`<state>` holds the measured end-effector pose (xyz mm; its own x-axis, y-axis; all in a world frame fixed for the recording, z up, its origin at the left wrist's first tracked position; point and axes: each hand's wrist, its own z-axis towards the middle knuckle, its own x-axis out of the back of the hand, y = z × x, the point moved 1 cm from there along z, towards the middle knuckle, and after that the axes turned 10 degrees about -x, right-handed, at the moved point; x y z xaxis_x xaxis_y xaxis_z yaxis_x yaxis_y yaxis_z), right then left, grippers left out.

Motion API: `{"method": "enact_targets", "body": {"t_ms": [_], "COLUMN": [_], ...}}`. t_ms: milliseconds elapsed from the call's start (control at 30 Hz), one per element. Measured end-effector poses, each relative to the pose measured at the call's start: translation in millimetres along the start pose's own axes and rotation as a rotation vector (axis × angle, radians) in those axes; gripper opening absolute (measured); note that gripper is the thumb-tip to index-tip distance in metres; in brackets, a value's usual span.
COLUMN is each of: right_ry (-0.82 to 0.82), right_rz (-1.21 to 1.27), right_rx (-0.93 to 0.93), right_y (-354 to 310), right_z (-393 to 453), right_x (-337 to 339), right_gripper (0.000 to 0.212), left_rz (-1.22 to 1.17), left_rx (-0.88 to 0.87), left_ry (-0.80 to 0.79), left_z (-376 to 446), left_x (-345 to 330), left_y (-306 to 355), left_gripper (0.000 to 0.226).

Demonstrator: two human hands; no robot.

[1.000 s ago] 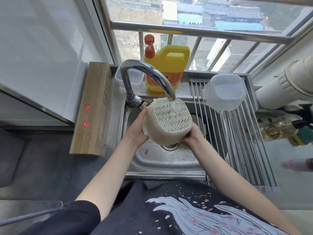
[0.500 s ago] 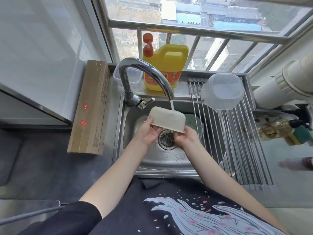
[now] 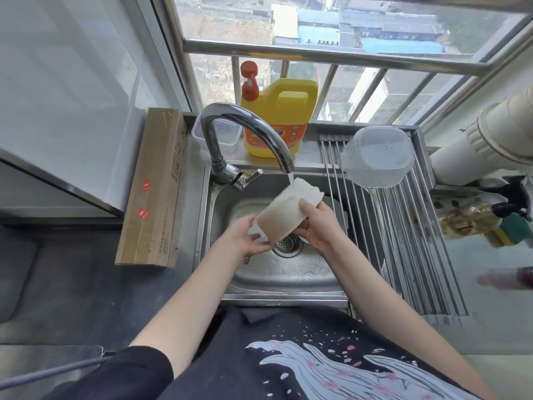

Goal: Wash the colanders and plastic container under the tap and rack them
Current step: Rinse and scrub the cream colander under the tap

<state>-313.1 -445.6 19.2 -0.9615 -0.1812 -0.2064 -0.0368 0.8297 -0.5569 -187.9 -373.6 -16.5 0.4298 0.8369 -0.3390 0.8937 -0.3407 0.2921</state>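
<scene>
The colander (image 3: 288, 212), a white plastic one, is in the centre of the frame, held tilted above the sink (image 3: 277, 272) and over the drain (image 3: 287, 245). The right hand (image 3: 318, 226) grips it from the right, with the fingers curled over its side wall. The left hand (image 3: 245, 239) is at its lower left end with the fingers loosely spread; they touch the rim there and do not close around it. Water from the tap (image 3: 245, 134) falls on the upper end of the colander. To the right of the sink, the rack (image 3: 418, 241) of metal rods lies over the bench, and the clear plastic container (image 3: 379, 155) sits upside down on its far end, in the upper right of the frame. Left of the sink a long cardboard box (image 3: 155, 186) lies on the bench (image 3: 72, 269). Behind the tap, at the window, stand a yellow detergent jug (image 3: 278, 116) and a small clear tub (image 3: 219, 135) just beside it.
</scene>
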Motion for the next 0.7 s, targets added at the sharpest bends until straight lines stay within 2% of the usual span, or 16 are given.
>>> {"method": "enact_targets", "body": {"t_ms": [67,200,300,367,433,533,633,700], "right_ry": [-0.018,-0.123,-0.178,-0.076,0.1,0.362,0.366,0.378], "right_rz": [-0.117,-0.193,-0.188,-0.314,-0.382,-0.245,-0.093,-0.301], "right_rx": [0.031,0.043,0.059,0.216,0.346,0.345,0.253,0.356], "right_y": [1.0,2.1,3.8,5.8,10.2,12.3,10.4,10.2], "right_z": [-3.4,-12.5,-17.4,-18.8,-16.5,-14.2,-10.6,-8.5], "right_x": [-0.8,-1.8,-2.4,-6.3,-12.2,-20.9,-19.7,-13.2], "right_gripper": [0.031,0.026,0.029,0.033,0.039,0.021,0.037,0.044], "left_rz": [0.125,0.375,0.336,0.27,0.209,0.196,0.26,0.369], "left_rx": [-0.048,-0.215,-0.25,-0.246,-0.25,-0.315,-0.356,-0.345], "left_ry": [-0.121,-0.166,-0.149,-0.165,-0.203,-0.27,-0.309,-0.287], "left_z": [-6.4,-6.2,-8.4,-10.4,-14.7,-15.3,-13.5,-11.9], "left_x": [-1.6,-4.5,-5.9,-7.1,-8.5,-5.6,0.8,1.8], "left_y": [1.3,-0.7,-6.2,-11.1,-18.1,-29.6,-32.1,-24.1], "left_gripper": [0.043,0.052,0.05,0.048,0.038,0.044,0.067,0.067]}}
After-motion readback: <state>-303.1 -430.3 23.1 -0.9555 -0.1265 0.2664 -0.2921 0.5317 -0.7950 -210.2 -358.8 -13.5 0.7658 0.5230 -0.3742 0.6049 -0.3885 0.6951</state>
